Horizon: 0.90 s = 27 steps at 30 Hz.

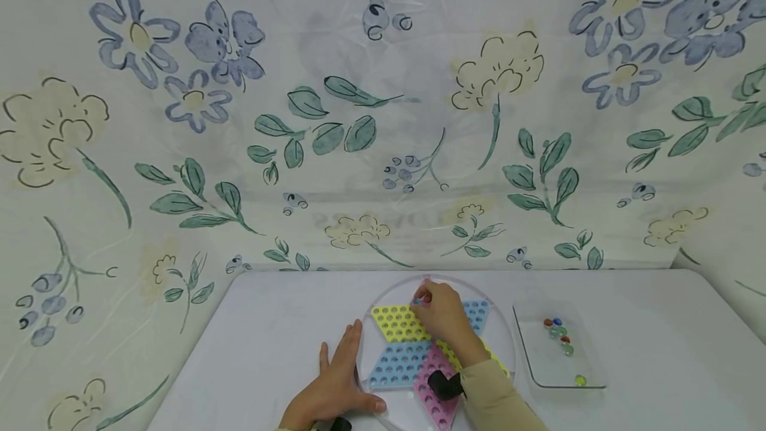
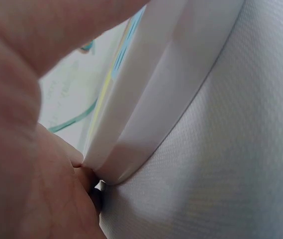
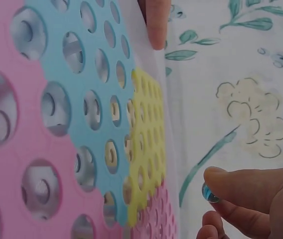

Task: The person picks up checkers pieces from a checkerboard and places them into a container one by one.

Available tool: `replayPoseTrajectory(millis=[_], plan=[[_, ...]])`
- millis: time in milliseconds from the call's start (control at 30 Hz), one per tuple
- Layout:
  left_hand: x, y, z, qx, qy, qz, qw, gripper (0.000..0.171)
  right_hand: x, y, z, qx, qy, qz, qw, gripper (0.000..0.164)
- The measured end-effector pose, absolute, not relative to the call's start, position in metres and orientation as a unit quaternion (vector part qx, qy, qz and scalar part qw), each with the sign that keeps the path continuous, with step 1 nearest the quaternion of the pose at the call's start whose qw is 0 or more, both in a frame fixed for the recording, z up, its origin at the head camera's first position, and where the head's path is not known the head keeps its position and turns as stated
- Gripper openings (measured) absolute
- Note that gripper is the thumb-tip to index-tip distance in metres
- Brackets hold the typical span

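Note:
A round white game board (image 1: 505, 324) lies on the table, its star made of pink, yellow and blue sections full of round holes. My left hand (image 1: 335, 384) rests at its left edge, fingers fairly straight and thumb spread toward the front rim; the left wrist view shows the white side wall (image 2: 146, 84) close to that palm. Over the board's far part, my right hand (image 1: 439, 311) pinches a clear marble with a blue-green swirl (image 3: 210, 193) between thumb and forefinger. In the right wrist view the marble is held apart from the pierced surface (image 3: 91, 109).
To the board's right stands a clear shallow tray (image 1: 550, 371) with several glass marbles (image 1: 559, 333) and a yellow-green one (image 1: 580, 380) near its front edge. A floral-patterned curtain (image 1: 419, 151) rises behind the white table (image 1: 269, 324).

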<state>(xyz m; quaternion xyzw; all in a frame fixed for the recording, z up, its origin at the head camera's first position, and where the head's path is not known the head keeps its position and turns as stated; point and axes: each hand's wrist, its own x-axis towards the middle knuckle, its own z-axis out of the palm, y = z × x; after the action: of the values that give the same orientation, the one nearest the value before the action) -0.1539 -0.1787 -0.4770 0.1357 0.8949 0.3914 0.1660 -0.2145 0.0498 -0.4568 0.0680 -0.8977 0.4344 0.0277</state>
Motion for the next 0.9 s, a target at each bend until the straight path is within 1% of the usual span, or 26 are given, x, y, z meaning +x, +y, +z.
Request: replayPoseTrajectory(millis=[300, 767, 900], plan=[[-0.155, -0.18, -0.479, 0.137, 0.896, 0.387, 0.167, 0.141, -0.2, 0.053, -0.445, 0.07, -0.894, 0.441, 0.034, 0.017], [-0.155, -0.18, -0.479, 0.133, 0.896, 0.387, 0.173, 0.142, -0.182, 0.065, -0.438, 0.087, -0.883, 0.459, 0.041, 0.02], [-0.155, -0.181, -0.479, 0.133, 0.895, 0.388, 0.174, 0.141, -0.175, 0.068, -0.433, 0.082, -0.885, 0.456, 0.039, 0.018]])
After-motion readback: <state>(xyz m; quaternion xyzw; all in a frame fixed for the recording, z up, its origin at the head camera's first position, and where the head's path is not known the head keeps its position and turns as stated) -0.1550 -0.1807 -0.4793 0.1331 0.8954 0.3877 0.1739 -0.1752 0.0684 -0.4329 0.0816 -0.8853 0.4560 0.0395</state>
